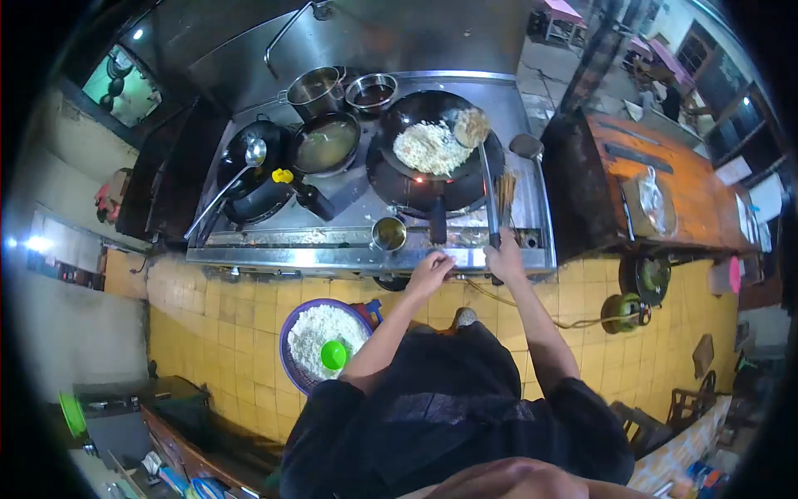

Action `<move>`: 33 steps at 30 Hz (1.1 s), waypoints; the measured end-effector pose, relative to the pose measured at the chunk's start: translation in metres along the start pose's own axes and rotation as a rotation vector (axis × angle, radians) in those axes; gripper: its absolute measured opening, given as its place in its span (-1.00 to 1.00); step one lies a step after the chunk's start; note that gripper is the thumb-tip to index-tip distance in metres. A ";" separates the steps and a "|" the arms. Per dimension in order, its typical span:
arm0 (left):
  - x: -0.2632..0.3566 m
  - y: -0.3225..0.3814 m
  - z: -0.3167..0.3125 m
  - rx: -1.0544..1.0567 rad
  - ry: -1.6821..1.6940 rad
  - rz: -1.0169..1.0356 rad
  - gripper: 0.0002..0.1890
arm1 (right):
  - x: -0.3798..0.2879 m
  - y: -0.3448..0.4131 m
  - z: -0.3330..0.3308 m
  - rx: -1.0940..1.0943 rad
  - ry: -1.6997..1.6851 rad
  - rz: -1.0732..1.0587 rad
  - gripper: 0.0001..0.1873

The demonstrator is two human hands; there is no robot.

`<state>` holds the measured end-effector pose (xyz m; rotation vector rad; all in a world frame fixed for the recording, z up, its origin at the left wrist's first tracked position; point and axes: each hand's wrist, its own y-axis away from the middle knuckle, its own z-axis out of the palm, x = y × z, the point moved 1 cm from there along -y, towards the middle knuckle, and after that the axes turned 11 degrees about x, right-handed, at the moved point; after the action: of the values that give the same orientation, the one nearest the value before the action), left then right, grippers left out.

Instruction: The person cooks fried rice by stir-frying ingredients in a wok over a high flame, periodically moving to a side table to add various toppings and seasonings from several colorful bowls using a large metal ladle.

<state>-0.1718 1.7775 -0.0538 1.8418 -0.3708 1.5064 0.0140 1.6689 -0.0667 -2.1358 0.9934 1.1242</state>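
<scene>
My right hand grips the dark handle of a long metal ladle, whose bowl holds rice and rests inside the black wok. Fried rice lies in the wok, over a burner with a small red glow. My left hand is at the stove's front edge, below the wok's handle; its fingers are curled, and whether they hold anything cannot be told. A metal cup with yellowish liquid stands left of the handle. A bamboo brush lies beside the ladle's shaft.
On the stove stand a steel pot, a steel bowl, a pan of cloudy liquid, a dark bottle with a yellow top and another wok with a ladle. A purple basket of white rice is at the lower left.
</scene>
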 end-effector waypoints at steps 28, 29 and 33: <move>-0.058 -0.145 -0.026 -0.023 -0.114 -0.240 -0.54 | -0.087 -0.048 -0.012 -0.274 0.751 -0.184 -0.53; -0.045 -0.146 -0.020 -0.025 -0.115 -0.236 -0.54 | -0.076 -0.049 0.014 -0.270 0.752 -0.185 -0.53; -0.037 -0.161 -0.011 0.011 0.104 -0.222 -0.69 | -0.071 -0.059 0.047 -0.222 0.691 -0.177 -0.46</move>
<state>-0.0900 1.8896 -0.1434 1.7422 -0.1042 1.4446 0.0119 1.7634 -0.0237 -2.8139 0.9543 0.4132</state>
